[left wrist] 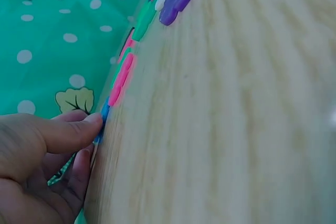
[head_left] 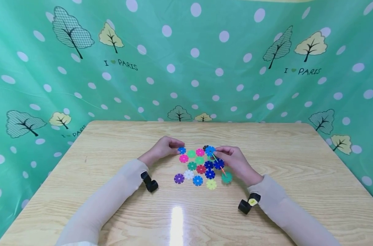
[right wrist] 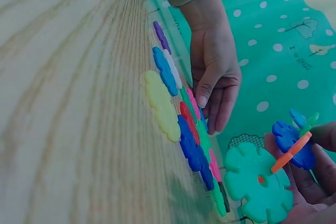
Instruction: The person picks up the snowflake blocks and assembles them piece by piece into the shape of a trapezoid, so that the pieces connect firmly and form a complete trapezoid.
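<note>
My left hand (head_left: 161,150) is at the far left of a group of notched plastic snowflake discs. Its thumb and fingers pinch a small blue disc (left wrist: 104,113) at the tabletop. My right hand (head_left: 235,160) holds a joined chain of discs above the right side of the group. The chain has a light blue disc (head_left: 210,150), a dark blue disc (right wrist: 294,144), an orange disc (right wrist: 292,152) seen edge-on and a teal disc (right wrist: 258,182) at its near end. The right fingers partly hide how the chain is gripped.
Several loose discs lie flat between the hands, among them a purple disc (head_left: 179,178), a white disc (head_left: 189,174), a red disc (head_left: 201,169) and a yellow disc (head_left: 211,184). They rest on a wooden table (head_left: 119,212). Behind it hangs a green dotted cloth (head_left: 186,89).
</note>
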Motion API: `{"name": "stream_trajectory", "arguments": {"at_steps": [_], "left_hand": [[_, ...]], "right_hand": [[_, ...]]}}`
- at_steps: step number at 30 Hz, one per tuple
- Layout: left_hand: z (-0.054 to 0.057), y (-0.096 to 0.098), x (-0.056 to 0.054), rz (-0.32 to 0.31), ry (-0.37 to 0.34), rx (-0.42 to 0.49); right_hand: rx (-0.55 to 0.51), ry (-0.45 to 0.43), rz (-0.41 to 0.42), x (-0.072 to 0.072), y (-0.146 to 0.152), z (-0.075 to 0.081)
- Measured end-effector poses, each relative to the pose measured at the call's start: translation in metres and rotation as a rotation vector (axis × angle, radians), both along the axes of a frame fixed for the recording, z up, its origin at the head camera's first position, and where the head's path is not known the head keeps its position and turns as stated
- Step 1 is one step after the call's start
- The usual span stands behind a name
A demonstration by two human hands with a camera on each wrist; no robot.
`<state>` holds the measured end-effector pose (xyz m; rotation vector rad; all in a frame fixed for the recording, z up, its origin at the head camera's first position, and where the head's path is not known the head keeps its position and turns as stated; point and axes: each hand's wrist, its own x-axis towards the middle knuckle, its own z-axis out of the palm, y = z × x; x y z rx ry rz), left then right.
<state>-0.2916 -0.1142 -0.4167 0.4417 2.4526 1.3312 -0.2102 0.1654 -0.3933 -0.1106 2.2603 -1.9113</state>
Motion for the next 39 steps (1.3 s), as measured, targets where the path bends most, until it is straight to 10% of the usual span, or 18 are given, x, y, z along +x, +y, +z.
{"name": "stream_trajectory", "arguments": {"at_steps": [27, 39], "left_hand": [[0.004, -0.011, 0.005, 0.061, -0.022, 0.021], [0.027, 0.013, 0.026, -0.024, 0.046, 0.106]], "right_hand": [[0.005, 0.023, -0.002, 0.0, 0.0, -0.001], [-0.006, 0.029, 0.008, -0.001, -0.001, -0.001]]}}
